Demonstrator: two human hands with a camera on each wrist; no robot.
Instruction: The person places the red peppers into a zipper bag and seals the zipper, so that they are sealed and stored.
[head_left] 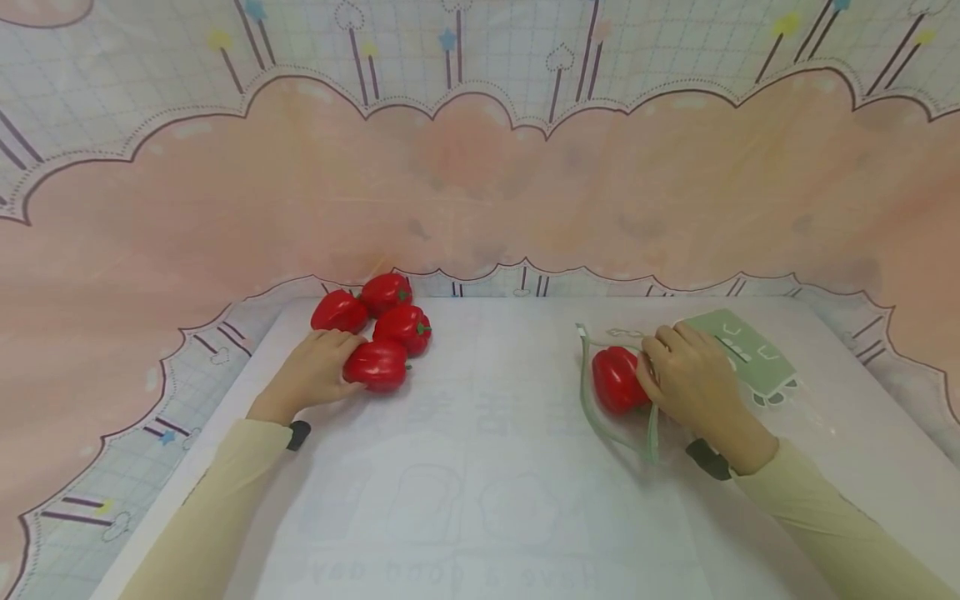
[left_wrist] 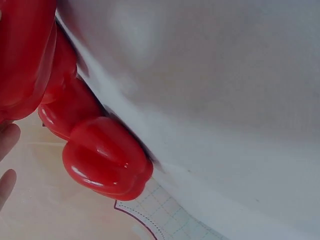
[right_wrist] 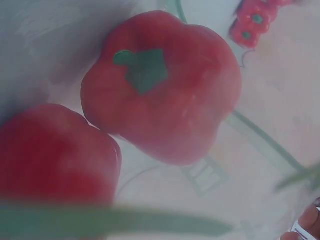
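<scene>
My left hand grips a red bell pepper, thumb on the near side and fingers over the far side. Three more red bell peppers sit close behind it, one of them plain in the left wrist view. At the right, my right hand pinches the edge of a see-through bag with green trim. Inside its outline lies a red bell pepper. Through the hazy film, the right wrist view shows two peppers, one with its green stem towards the camera; the other is partly hidden by a green strip.
A white table with faint mirrored lettering lies under everything. Beyond the right hand is a green printed figure with a face. A patterned peach and white cloth hangs behind the table's far edge.
</scene>
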